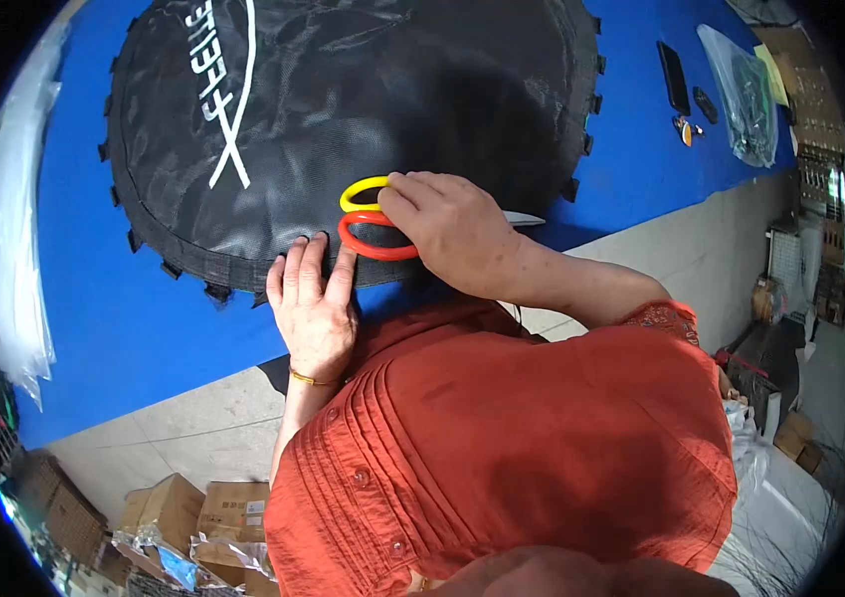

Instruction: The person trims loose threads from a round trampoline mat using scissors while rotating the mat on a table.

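From the head view, we see cardboard boxes (pixel 233 507) on the floor, with clear plastic and something blue (pixel 179 568) at them. A clear bag (pixel 749 109) with dark contents lies toward the table's right. Our round black mesh (pixel 343 164), white-lettered and edged with dark tabs, lies on the blue table (pixel 631 189). Our right hand (pixel 454 231) is closed around the scissors (pixel 377 251) near its near edge; our left hand (pixel 316 313) rests there, fingers extended, slightly apart. Blue surface shows on both sides.
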Motion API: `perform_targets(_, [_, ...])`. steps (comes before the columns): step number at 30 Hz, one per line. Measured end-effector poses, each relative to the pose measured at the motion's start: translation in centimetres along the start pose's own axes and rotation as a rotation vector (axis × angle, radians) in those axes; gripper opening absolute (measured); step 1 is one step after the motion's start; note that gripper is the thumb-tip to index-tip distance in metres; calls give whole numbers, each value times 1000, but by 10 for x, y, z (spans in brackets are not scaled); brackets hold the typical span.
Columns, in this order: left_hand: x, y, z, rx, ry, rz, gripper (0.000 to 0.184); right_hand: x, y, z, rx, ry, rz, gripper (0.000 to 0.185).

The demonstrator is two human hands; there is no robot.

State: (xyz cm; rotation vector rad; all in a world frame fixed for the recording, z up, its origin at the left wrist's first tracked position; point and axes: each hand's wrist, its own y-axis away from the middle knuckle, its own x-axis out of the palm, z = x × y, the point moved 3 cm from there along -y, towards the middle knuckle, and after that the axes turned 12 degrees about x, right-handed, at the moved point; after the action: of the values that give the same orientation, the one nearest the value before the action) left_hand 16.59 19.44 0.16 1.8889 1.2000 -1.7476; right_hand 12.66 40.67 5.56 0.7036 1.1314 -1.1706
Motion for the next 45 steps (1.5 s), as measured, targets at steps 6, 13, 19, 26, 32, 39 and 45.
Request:
perform_targets(6, [-4, -4, -2, 0, 6, -48, 49, 6, -24, -22, 38, 30, -104, 30])
perform_targets(13, [-5, -2, -3, -28, 24, -94, 45, -2, -27, -28, 63, 74, -49, 38])
perform_targets(19, [-5, -3, -2, -27, 56, -82, 46, -6, 18, 4, -91, 105, -27, 32])
perform_targets(26, [-7, -5, -4, -30, 38, -48, 47, 1, 2, -6, -55, 82, -87, 33])
perform_targets(32, [-9, -10, -8, -37, 83, -103, 44, 7, -3, -7, -64, 125, -126, 36])
perform_targets(39, [-4, -13, -10, -27, 62, -103, 42, 5, -5, -7, -50, 90, -168, 34])
perform_targets(45, [-5, -14, -11, -13, 52, -90, 44, 9, -4, -8, 18, 58, -105, 35])
